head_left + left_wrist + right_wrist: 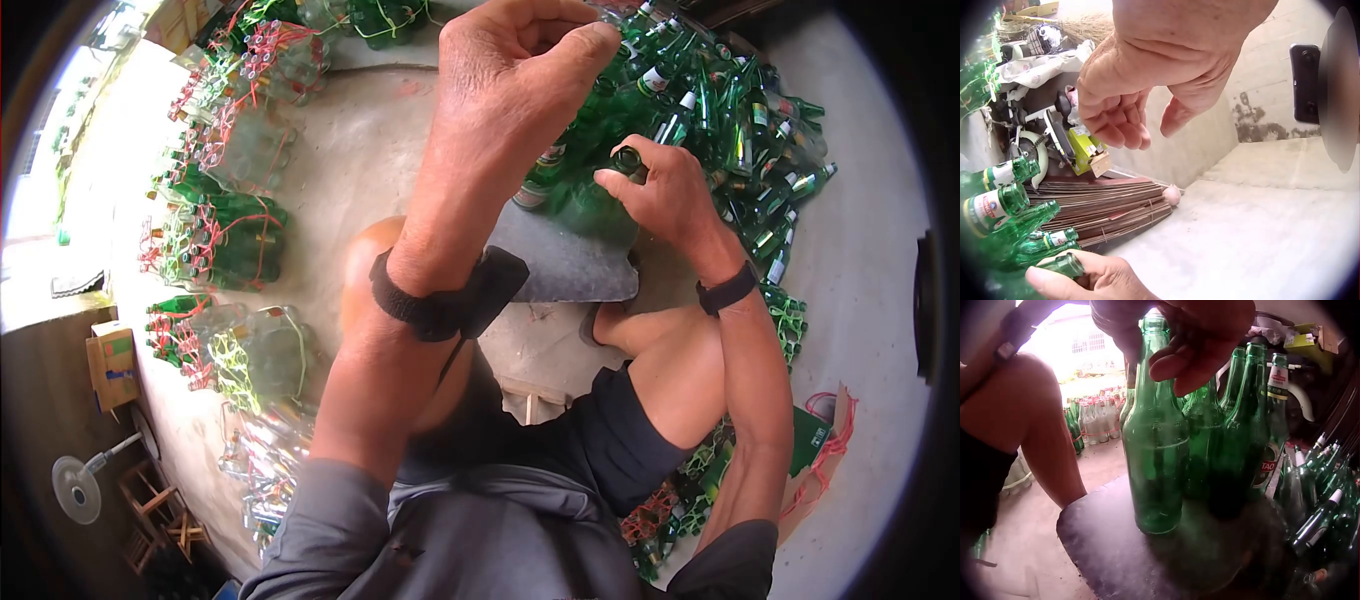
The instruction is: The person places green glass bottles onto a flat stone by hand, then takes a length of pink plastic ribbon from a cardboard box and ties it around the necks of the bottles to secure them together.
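Observation:
My right hand (668, 195) grips the neck of a green glass bottle (626, 160), thumb and fingers around it. The right wrist view has this bottle (1155, 456) upright over a grey slab (1097, 531), close beside several other green bottles (1244, 425). Raised above and to the left of that hand, my left hand (515, 75) holds nothing. Its fingers hang loosely bent, with a gap to the thumb, in the left wrist view (1166, 69). Labelled green bottles (997, 209) stand below it there.
A large heap of green bottles (740, 120) lies beyond the slab on the right. Tied bundles of bottles (235, 240) line the left side. A white fan (77, 490) and a cardboard box (112, 365) are at far left. Bundled brown slats (1122, 206) lie near a wall.

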`<control>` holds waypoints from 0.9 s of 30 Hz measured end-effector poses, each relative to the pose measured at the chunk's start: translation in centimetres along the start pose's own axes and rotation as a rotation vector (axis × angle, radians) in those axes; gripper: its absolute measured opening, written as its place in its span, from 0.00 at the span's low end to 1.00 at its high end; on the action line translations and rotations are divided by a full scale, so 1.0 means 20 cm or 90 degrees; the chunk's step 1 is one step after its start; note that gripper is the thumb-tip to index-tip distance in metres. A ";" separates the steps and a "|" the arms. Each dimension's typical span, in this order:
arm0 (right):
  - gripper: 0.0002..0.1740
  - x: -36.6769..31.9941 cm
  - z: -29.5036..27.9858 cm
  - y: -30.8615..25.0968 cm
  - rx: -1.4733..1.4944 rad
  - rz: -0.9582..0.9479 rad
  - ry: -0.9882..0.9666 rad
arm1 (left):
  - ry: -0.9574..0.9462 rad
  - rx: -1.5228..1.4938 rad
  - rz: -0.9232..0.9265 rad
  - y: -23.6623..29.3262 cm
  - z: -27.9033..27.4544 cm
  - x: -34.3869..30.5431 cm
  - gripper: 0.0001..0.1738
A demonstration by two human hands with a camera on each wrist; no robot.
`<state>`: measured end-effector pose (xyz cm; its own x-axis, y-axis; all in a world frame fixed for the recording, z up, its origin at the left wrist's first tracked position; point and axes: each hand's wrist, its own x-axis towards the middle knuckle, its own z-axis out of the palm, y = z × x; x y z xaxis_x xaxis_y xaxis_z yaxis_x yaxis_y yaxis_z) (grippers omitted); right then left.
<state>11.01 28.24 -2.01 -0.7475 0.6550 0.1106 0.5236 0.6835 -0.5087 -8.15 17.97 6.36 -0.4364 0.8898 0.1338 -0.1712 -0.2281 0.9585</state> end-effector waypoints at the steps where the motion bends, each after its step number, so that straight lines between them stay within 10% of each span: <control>1: 0.18 0.01 0.01 0.01 0.006 0.000 0.006 | -0.012 -0.020 0.001 0.00 -0.01 0.00 0.19; 27: 0.16 0.10 0.08 0.10 0.067 -0.020 0.069 | 0.037 0.104 0.048 -0.01 0.00 -0.03 0.18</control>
<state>9.86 30.37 -4.24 -0.7112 0.6687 0.2170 0.4509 0.6707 -0.5889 -7.84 17.54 6.03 -0.4943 0.8466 0.1970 0.0081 -0.2222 0.9750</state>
